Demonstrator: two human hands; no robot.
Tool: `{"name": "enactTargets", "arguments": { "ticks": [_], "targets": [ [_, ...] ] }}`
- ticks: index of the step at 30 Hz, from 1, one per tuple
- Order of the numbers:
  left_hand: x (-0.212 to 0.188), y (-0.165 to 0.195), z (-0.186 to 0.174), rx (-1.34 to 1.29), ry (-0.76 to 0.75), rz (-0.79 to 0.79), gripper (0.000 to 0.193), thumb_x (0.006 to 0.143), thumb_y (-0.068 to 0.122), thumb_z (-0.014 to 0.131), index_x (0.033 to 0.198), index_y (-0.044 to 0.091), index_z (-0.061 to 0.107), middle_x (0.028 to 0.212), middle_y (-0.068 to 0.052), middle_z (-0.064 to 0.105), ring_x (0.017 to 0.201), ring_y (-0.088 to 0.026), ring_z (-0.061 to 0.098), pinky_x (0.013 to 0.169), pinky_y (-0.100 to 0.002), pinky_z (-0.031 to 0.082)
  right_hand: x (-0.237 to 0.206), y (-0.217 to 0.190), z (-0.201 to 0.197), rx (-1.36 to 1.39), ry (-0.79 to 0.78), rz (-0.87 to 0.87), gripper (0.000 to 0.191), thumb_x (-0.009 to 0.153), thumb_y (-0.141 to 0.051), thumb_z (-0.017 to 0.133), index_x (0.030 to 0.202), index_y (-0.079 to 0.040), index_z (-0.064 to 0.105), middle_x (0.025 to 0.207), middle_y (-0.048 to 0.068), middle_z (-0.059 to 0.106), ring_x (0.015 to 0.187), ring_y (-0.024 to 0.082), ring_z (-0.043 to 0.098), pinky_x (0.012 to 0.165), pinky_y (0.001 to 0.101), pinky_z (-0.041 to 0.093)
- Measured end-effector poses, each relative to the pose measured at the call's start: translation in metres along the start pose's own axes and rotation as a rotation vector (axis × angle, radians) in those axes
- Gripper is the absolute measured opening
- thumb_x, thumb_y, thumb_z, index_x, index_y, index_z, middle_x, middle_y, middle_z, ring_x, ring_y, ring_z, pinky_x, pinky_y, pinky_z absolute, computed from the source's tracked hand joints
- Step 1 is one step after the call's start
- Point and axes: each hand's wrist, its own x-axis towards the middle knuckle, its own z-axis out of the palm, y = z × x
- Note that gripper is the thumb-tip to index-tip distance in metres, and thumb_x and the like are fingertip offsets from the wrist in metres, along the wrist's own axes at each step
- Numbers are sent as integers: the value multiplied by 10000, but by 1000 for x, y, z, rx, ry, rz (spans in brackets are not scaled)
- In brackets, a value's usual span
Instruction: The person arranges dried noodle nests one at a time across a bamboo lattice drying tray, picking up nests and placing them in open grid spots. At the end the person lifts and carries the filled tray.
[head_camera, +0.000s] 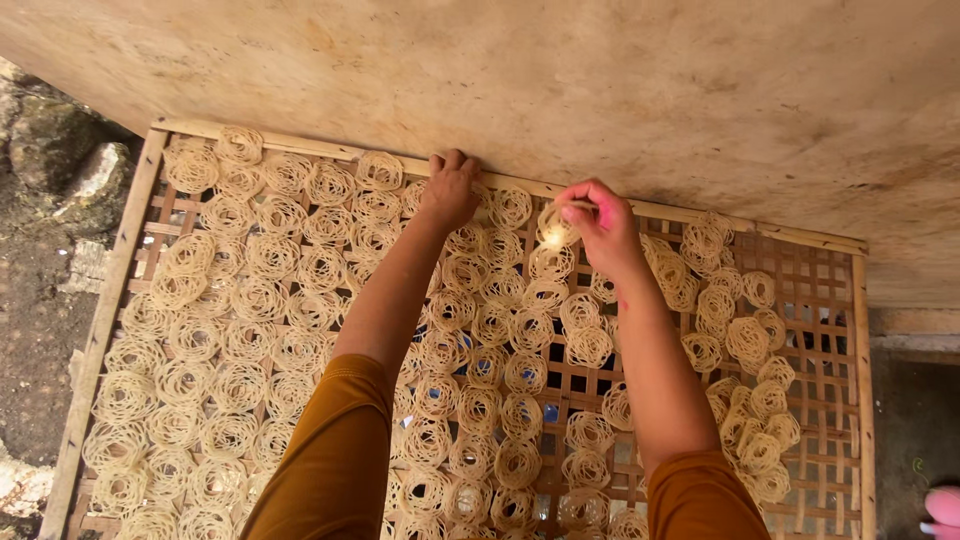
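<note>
step: arranging coils on tray (105, 320) | left hand (450, 190): fingers curled, pressing coils at far rim, holding nothing seen | right hand (600, 225): pinching one coil (553, 230) just above far rows | next, judged: needs lowering the coil flat into a gap, clear of neighbours

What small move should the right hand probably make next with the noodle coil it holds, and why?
Probably lower the coil onto bare lattice near the rack's far edge. The right hand pinches it just above the rack, and open gaps show there, while the left hand rests on packed coils.
</note>
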Motion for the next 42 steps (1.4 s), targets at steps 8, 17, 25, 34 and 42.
{"name": "enactTargets", "arguments": {
  "ticks": [8, 17, 25, 34, 42],
  "targets": [
    [-3, 20, -29, 242, -172, 109, 236, 1062, 346, 612, 1219, 185, 683, 1407, -78, 570, 1371, -254, 486, 1189, -432, 393, -62, -65, -14, 287, 143, -509, 60, 1055, -69, 624, 1106, -62, 654, 1044, 53, 677, 937, 108, 668, 846, 268, 590],
    [-150, 98, -94, -1297, -408, 544, 676, 992, 491, 513, 1483, 27, 498, 1401, -177, 640, 1288, -254, 617, 1109, -404, 486, -68, -95, -24, 282, 329, -429, 96, 1047, -61, 692, 1132, -32, 658, 1023, 51, 700, 887, 111, 670, 815, 266, 594],
    [-210, 124, -27, -1849, -330, -179, 314, 1095, 285, 526, 1130, 15, 682, 947, -98, 737, 763, -164, 695, 731, -338, 609, -95, -75, 0, 767, 595, -589, 180, 1047, -59, 722, 1207, -28, 646, 1010, 59, 685, 847, 114, 631, 740, 227, 534],
    [-210, 122, 5, -2059, 155, -197, 155, 1069, 142, 596, 1123, 27, 683, 1014, -79, 746, 864, -153, 705, 797, -340, 611, -147, -31, 21, 122, -119, -109, 360, 921, -106, 747, 1259, -39, 644, 1142, 62, 668, 993, 149, 648, 873, 290, 577],
    [-221, 129, 18, -2314, 174, -347, 136, 1019, 135, 592, 1133, 85, 646, 1047, -57, 735, 939, -172, 712, 851, -369, 613, -169, -32, 38, -538, -125, 179, 103, 1007, -177, 681, 984, -78, 663, 909, 33, 700, 778, 140, 668, 715, 254, 570]
  ]
}}
